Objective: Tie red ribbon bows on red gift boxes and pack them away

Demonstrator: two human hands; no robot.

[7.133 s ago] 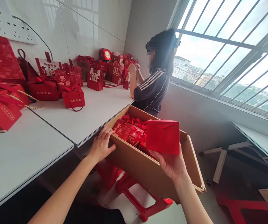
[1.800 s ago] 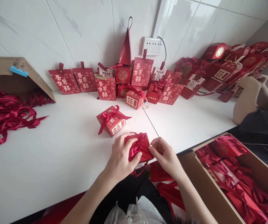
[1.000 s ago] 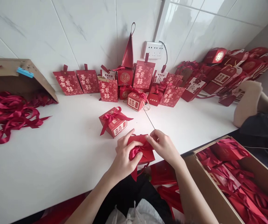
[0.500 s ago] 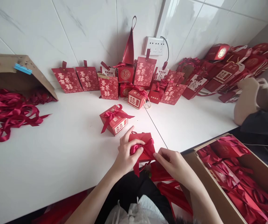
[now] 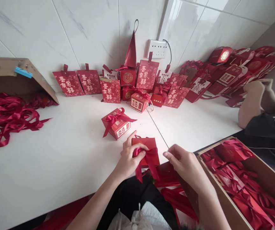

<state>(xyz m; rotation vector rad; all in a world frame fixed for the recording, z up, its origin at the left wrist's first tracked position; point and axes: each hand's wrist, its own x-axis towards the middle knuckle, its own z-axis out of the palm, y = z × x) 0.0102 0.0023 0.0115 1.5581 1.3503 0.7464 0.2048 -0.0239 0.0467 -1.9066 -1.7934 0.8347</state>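
Observation:
In the head view, a small red gift box (image 5: 152,161) stands at the table's near edge with a dark red ribbon bow (image 5: 149,155) across it. My left hand (image 5: 130,156) is closed on the bow's left loop, thumb and fingertips pinching it, with other fingers behind the box. Two ribbon tails hang down the box's near side. To the right of the box, apart from it, is my right hand (image 5: 184,163), its fingers curled and thumb near the forefinger, with nothing visible in them. Just beyond the left hand sits another gift box with a bow (image 5: 118,124).
Decorated red boxes and bags (image 5: 138,102) line the tiled wall. Loose ribbons (image 5: 8,118) spill from a cardboard box (image 5: 41,80) at left. An open carton (image 5: 220,204) of ribboned boxes stands at right, near another person's arm (image 5: 250,102). More red boxes (image 5: 233,75) are piled behind.
My right hand has let go of the ribbon's right side and moved away to the right. That tail now hangs down over the box. My left hand keeps its place on the bow.

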